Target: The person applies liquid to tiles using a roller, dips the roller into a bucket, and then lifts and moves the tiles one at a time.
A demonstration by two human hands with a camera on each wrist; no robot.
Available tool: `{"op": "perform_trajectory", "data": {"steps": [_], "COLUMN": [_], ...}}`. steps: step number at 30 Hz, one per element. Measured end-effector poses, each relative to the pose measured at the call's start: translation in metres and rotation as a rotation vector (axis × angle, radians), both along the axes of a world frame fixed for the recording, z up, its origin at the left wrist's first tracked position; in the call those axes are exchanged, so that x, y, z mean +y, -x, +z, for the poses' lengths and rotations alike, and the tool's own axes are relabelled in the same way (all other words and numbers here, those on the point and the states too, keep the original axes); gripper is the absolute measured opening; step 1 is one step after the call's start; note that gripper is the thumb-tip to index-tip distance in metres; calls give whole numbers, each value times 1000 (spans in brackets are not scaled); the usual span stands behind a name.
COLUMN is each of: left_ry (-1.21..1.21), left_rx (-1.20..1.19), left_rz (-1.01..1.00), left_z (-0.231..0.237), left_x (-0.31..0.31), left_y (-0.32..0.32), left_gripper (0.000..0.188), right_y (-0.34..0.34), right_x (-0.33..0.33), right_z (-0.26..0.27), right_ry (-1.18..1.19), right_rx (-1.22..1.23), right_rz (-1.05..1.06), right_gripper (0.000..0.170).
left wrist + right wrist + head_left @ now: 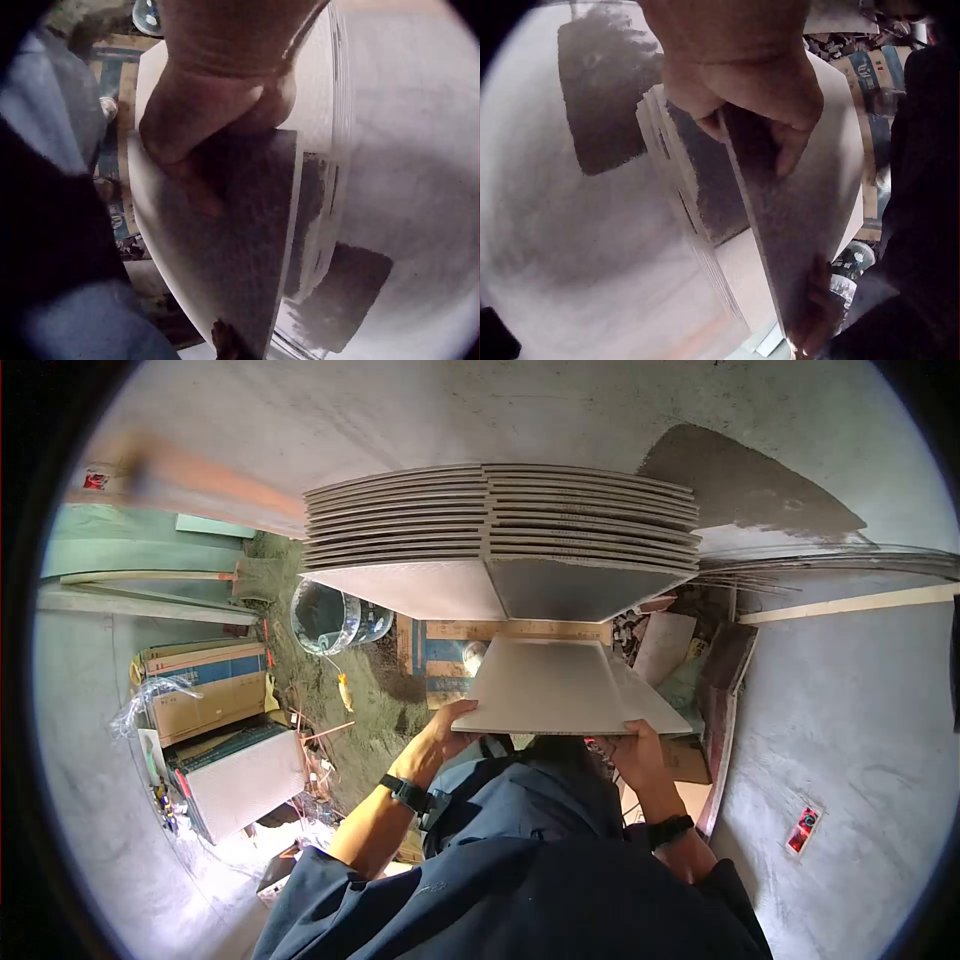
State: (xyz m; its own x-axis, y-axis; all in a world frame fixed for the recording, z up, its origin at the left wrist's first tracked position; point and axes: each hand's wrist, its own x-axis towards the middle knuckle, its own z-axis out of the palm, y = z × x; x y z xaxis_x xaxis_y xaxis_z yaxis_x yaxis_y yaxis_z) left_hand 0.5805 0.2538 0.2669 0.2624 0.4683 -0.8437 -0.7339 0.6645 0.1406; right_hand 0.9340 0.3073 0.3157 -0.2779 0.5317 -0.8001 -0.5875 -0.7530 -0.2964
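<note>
A large pale tile (545,690) is held in front of the body, its near edge running between both hands. My left hand (450,727) grips it at the left corner, with the thumb on one face. At the opposite side my right hand (638,755) pinches the edge between thumb and fingers. The right wrist view shows that tile (795,217) standing edge-on beside the stack. Just beyond is a tall stack of tiles (400,510) in two side-by-side columns; the right column's front tile (575,592) has a dark grey face, the left's is pale.
To the left stand a clear bucket (325,618) and a yellow-handled tool (345,692) on the rough floor. Cardboard boxes (210,695) and a box of tiles (245,785) line the left wall. Flattened cardboard (440,655) lies below the stack. A dark wooden board (725,690) leans at right.
</note>
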Motion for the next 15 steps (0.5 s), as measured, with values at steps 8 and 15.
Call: {"op": "perform_trajectory", "data": {"steps": [8,15], "left_ry": [24,62], "left_rx": [41,-55], "left_rz": [25,79], "left_z": [-8,-47], "left_x": [22,28], "left_y": [-11,-19], "left_gripper": [46,44], "right_y": [0,-11], "right_x": [18,33], "right_z": [-18,-37], "right_ry": [-6,54], "right_rx": [14,-53], "right_rz": [2,-48], "right_gripper": [44,40]}}
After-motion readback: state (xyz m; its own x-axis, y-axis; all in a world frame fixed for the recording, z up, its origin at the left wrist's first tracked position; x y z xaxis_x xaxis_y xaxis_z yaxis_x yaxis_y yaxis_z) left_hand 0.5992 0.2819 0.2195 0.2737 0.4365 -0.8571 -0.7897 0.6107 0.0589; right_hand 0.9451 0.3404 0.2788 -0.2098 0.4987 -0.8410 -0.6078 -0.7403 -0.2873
